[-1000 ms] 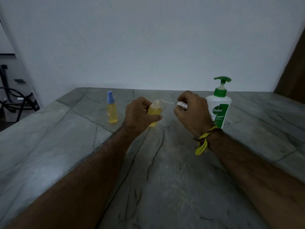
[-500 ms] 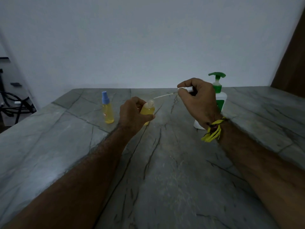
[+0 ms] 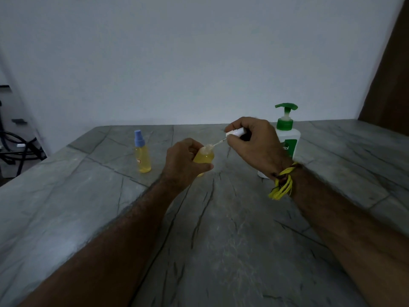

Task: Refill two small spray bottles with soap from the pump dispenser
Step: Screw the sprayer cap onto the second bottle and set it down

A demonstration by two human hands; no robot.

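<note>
On the stone counter [image 3: 221,240], a capped bottle [image 3: 142,155] stands at ten o'clock, the dispenser [image 3: 286,135] behind the right hand [image 3: 254,147]. Left hand [image 3: 183,165] grips the open bottle [image 3: 203,157]; right pinches the sprayer [image 3: 235,131], tube tip at its mouth.

A single head-worn camera is looking forward and slightly downward across a grey stone table [image 3: 221,251], which is filling the lower half of the wide-angle view, with a plain wall [image 3: 199,63] rising behind it. Both forearms are reaching in from the bottom corners, so the left hand [image 3: 183,165] and right hand [image 3: 254,145] are sitting near mid-frame, at arm's length from the lens (the edges are bending with the wide lens). No second view is sharing this scene.
</note>
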